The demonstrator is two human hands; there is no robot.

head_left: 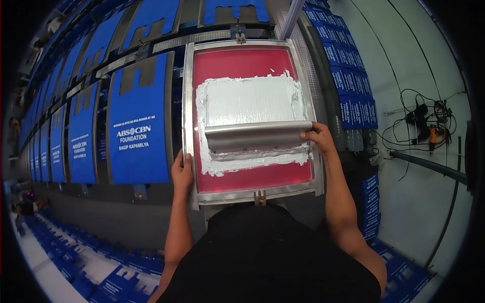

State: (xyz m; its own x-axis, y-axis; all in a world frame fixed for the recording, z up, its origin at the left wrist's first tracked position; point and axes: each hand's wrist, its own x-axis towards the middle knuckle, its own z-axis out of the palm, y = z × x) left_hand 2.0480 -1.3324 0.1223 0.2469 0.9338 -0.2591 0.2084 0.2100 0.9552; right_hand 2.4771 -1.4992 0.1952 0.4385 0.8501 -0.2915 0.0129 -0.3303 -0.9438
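Black fabric of the person's shirt (273, 257) fills the bottom of my view, with both bare forearms rising from it toward a metal-framed printing screen with a pink-red mesh (251, 194). That screen lies flat straight ahead of the body, its near rail just above the shirt, a small metal clamp (259, 197) at the middle of that rail.

On my left, the left hand (182, 173) rests against the frame's left rail near the lower corner, fingers curled round the edge and thumb lying along the metal. The right hand (318, 137) is closed on the right end of a long grey metal squeegee blade (257, 136), fingers wrapped over its top edge. The squeegee lies across the mesh from side to side, a little below the middle of the screen, in a broad patch of thick white ink (250, 103) that spreads above it, with a narrower smeared band just below it.

Left of the screen, bright blue cloth bags with white lettering (139, 131) lie flat on pallets in a long row curving away. More blue bags (348, 76) are stacked in a line along the right side. Further right, black cables and an orange tool (434, 132) sit on a pale floor.
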